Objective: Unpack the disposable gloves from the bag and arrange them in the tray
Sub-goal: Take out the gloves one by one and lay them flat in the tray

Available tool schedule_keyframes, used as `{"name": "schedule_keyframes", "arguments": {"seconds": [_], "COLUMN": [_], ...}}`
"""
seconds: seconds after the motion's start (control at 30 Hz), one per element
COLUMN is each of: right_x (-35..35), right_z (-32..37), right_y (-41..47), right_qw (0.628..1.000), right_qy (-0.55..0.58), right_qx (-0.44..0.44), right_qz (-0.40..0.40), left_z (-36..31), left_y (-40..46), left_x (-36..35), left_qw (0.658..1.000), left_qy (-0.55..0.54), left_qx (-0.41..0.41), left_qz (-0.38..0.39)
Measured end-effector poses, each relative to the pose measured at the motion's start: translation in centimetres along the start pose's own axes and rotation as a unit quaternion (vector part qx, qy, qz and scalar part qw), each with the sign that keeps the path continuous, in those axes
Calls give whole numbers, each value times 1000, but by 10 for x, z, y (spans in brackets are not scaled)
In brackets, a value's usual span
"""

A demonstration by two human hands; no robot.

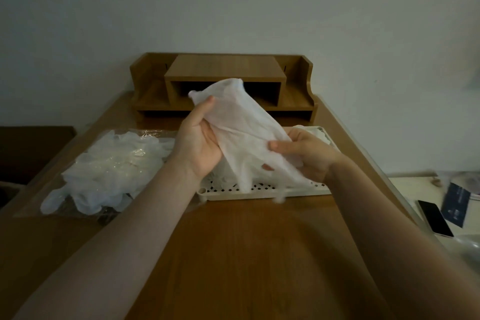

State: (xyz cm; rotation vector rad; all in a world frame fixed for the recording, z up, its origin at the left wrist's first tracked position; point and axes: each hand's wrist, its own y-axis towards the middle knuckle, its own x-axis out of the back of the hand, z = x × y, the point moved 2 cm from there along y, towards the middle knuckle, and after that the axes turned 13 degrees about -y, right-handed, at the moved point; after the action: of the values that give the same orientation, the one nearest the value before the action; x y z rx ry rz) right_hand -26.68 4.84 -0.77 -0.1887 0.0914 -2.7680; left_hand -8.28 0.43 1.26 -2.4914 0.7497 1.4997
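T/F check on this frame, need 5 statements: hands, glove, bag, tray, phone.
1. Both hands hold one white glove above the tray. True: the left hand and the right hand each grip it.
2. The plastic bag of gloves lies to the right of the tray. False: it lies to the tray's left.
3. The tray has a perforated floor. True.
4. The phone rests inside the tray. False: it lies on a separate light surface at the far right.
5. The wooden shelf unit stands at the near edge of the desk. False: it stands at the far edge, against the wall.
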Motion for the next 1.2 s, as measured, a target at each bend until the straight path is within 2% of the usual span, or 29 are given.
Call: {"name": "schedule_keyframes", "arguments": {"seconds": [0.1,0.2,0.27,0.43,0.53,0.7,0.83,0.9,1.0,1.2], "right_x": [20,40,52,63,65,76,82,86,90,93], "right_z": [0,5,11,23,16,11,10,5,-2,-18], "right_y": [-7,-8,-6,1,7,16,15,18,26,34], "right_qw": [998,993,990,962,926,875,872,862,824,777], "right_qy": [-55,-113,-136,-239,-341,-445,-442,-450,-505,-538], "right_qx": [2,-12,-43,-125,-163,-132,-132,-141,-155,-203], "right_qz": [-36,-20,-3,38,26,-139,-163,-184,-205,-258], "left_z": [-7,-7,-7,1,12,18,13,14,15,14], "left_y": [4,5,6,10,19,34,50,57,64,62], "left_x": [22,35,38,30,31,28,22,25,31,40], "left_qw": [1000,990,972,913,853,752,658,641,622,594], "left_qy": [0,103,187,349,482,649,745,760,775,794], "left_qx": [25,84,121,204,166,40,-67,-78,-83,-79], "left_qz": [0,-43,-69,-58,-113,-112,-84,-75,-71,-101]}}
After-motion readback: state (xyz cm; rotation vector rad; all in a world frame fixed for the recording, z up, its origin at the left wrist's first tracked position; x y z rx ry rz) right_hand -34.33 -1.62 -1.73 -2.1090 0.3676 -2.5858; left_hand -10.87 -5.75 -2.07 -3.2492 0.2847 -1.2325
